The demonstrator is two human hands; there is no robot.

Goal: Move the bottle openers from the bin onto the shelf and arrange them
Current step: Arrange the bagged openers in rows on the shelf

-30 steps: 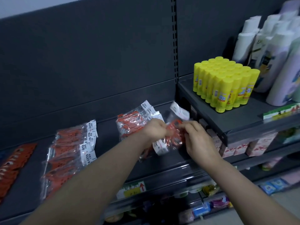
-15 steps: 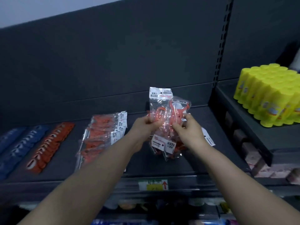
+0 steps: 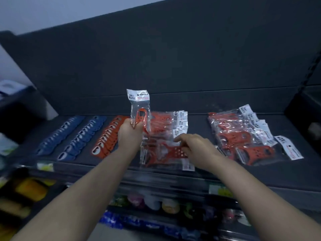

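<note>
Dark shelf [image 3: 198, 126]: one bagged bottle opener [image 3: 140, 112] stands upright above it, gripped low in the curled fingers of the left hand [image 3: 129, 132]. The right hand [image 3: 196, 146], fingers loosely spread, touches the middle stack [image 3: 165, 129]. Risk: slippery bags could slide, toppling that stack.

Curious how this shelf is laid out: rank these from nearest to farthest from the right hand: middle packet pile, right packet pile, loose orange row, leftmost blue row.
1. Middle packet pile, directly under the right hand.
2. Right packet pile, just to its right.
3. Loose orange row, to the left.
4. Leftmost blue row, far left.
</note>
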